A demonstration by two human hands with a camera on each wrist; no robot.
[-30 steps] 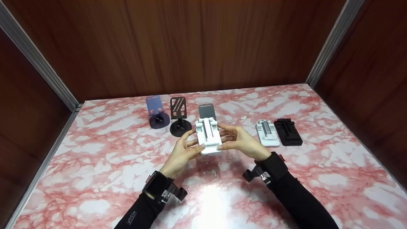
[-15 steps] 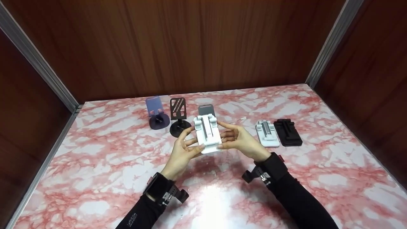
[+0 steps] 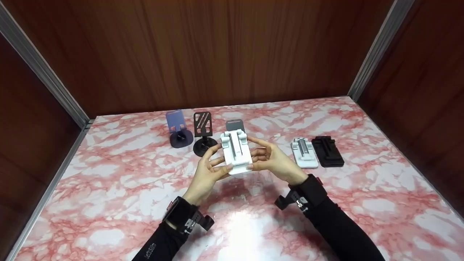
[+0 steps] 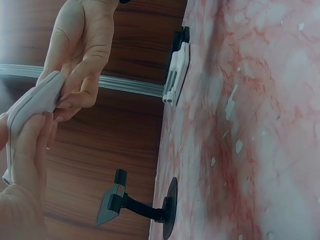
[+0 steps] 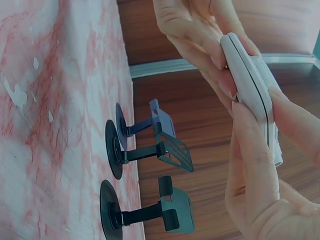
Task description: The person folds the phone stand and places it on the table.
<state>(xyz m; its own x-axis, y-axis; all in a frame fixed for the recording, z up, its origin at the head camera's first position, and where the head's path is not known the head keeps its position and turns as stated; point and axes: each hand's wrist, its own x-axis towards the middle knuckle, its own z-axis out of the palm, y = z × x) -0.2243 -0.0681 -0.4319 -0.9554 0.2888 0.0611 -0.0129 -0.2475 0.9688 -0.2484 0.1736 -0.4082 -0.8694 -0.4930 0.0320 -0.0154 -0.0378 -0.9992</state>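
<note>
A flat white plastic phone holder point(image 3: 237, 154) is pinched between both hands above the table point(image 3: 377, 228), tilted so its hinged face shows to the head view. The left hand point(image 3: 206, 175) and the right hand point(image 3: 277, 163) grip opposite edges, thumbs at the lower front corners, fingers curled behind; some fingertips are hidden by the holder. In the left wrist view, the left thumb and the holder's near end are cut off at the frame edge. Both wrists angle inward.

Behind the holder, a grey rectangular-plate stand point(image 3: 235, 124) shows only its top in the head view; the right wrist view reveals its round base. Further left stand a black slotted-plate stand point(image 3: 203, 125) and a purple round-based stand point(image 3: 176, 121). Right of the hands lie a white-and-grey flat holder point(image 3: 305, 156) and a black flat holder point(image 3: 328, 152), its details lost in darkness.
</note>
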